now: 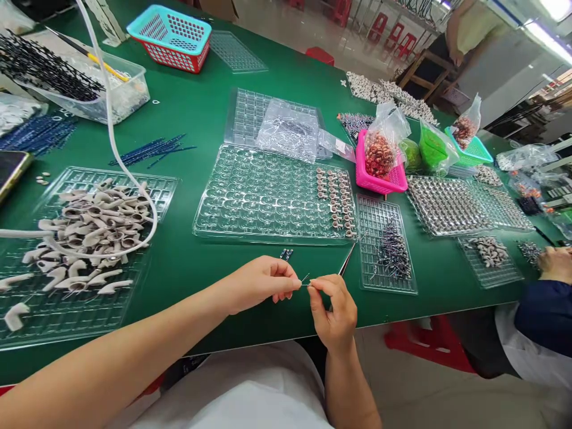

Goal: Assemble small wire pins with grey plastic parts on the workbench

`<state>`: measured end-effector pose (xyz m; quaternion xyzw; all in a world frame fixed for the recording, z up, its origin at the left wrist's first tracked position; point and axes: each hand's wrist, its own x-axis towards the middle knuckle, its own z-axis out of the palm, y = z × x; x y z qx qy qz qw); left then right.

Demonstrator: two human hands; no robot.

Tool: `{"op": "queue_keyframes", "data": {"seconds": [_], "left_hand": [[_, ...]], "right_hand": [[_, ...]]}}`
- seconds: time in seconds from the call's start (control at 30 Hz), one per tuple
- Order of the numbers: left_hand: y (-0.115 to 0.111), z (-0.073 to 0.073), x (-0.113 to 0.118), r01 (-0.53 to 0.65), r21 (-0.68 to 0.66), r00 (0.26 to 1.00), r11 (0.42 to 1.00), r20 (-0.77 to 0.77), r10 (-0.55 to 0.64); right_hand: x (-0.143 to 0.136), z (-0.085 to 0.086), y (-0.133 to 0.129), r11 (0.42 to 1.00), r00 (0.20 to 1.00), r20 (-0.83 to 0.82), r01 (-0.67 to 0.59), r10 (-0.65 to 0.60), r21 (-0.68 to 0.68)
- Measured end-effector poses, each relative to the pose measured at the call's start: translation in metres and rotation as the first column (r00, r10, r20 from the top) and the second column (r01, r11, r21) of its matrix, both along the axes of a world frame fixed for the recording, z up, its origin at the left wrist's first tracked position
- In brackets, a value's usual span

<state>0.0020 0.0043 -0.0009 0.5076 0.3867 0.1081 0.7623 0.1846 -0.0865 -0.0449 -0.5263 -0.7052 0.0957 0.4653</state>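
Over the table's front edge, my left hand (267, 281) pinches a thin wire (305, 285) between thumb and fingertips. My right hand (334, 305) is closed in a pinch at the wire's other end; anything else small there is too tiny to make out. Dark pointed tweezers (347, 258) stick out past my right hand; I cannot tell whether it grips them or they lie behind it. Just beyond my left hand lie small dark blue components (286, 254). Farther back is a clear blister tray (263, 193), with small brownish round parts (335, 199) in its right-hand pockets.
To the left, a tray holds piled beige earpiece-like shells (96, 229), with a white hose (109, 107) looping over them. A tray of dark wired parts (392, 253) and a pink basket (382, 182) stand right. A co-worker's hand (555, 263) is at the far right.
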Motion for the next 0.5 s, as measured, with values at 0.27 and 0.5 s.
{"op": "queue_keyframes", "data": {"seconds": [0.27,0.5], "left_hand": [[-0.008,-0.005,0.005,-0.095,-0.221,0.970,0.971,0.197,0.140],[-0.014,-0.014,0.009,-0.130,-0.313,0.942,0.941,0.257,0.215]], "right_hand": [[0.000,0.000,-0.004,0.993,0.993,-0.104,0.036,-0.048,-0.115],[0.001,0.001,-0.007,0.986,0.981,-0.160,0.086,-0.109,-0.144]]}}
